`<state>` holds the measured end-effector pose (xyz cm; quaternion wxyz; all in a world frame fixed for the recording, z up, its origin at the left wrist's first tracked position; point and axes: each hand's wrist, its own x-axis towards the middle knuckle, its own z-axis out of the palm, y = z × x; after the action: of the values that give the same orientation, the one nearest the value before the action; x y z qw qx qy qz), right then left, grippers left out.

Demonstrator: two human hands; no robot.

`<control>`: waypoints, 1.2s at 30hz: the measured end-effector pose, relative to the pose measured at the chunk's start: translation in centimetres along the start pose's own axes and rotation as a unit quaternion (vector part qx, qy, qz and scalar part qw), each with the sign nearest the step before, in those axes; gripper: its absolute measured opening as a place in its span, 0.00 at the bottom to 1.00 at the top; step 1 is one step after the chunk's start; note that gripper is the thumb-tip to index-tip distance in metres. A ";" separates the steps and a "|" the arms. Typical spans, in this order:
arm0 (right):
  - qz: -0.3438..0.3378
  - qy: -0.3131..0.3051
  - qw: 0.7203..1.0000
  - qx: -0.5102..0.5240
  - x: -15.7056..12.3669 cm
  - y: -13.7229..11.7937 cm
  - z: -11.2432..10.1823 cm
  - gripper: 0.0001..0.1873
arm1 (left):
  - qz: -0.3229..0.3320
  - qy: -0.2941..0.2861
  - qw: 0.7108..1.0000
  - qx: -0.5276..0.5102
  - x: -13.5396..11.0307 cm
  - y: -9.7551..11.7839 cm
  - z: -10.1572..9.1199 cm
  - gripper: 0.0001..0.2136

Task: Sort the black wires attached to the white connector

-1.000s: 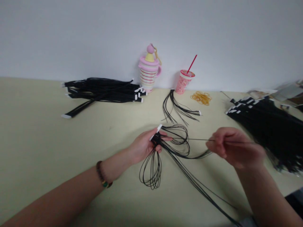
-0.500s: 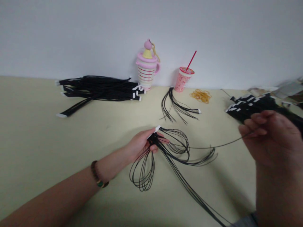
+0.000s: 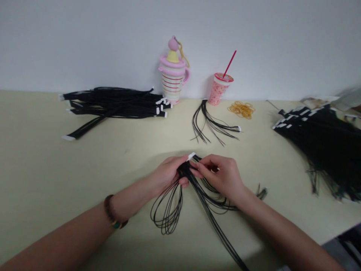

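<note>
My left hand (image 3: 170, 173) grips a bundle of thin black wires (image 3: 203, 197) close to its white connectors (image 3: 191, 156). Some of the wires hang in loops (image 3: 169, 210) below my palm, while a longer strand runs down toward the table's near edge. My right hand (image 3: 222, 175) is closed right beside the left, thumb and fingers pinching at the wires near the connectors. Exactly which wire sits between those fingertips is hidden. More loops pass behind my right hand.
Finished-looking black wire bundles (image 3: 113, 103) lie at the back left. A pink-lidded mug (image 3: 172, 81) and a cup with a straw (image 3: 219, 90) stand by the wall. Nearby are a loose wire bunch (image 3: 207, 120) and yellow rubber bands (image 3: 241, 109). A big wire pile (image 3: 324, 139) covers the right.
My right hand has come in from the far right, where it held a single wire stretched out, to the connectors at my left hand. My left hand keeps its hold.
</note>
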<state>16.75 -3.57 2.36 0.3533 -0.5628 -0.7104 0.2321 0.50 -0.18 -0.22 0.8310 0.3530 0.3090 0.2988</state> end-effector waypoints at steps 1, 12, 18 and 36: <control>0.004 0.004 1.000 -0.007 -0.1 0.2 0.1 0.11 | -0.002 -0.001 1.000 0.001 0.0 0.0 0.0 0.15; 0.006 0.016 1.000 -0.010 -0.2 0.8 0.1 0.10 | -0.003 -0.016 1.000 -0.006 0.2 -0.3 -0.3 0.16; 0.006 0.008 1.000 -0.028 -0.2 0.8 0.1 0.10 | 0.001 -0.014 1.000 0.009 0.2 -0.3 -0.2 0.16; -0.034 -0.031 0.992 -0.114 -0.5 0.9 0.4 0.12 | 0.013 0.011 0.999 0.033 -0.1 -0.1 0.6 0.14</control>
<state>17.07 -3.74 1.28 0.2722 -0.5676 -0.7613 0.1553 0.92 -0.56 0.04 0.8115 0.3808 0.3234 0.3032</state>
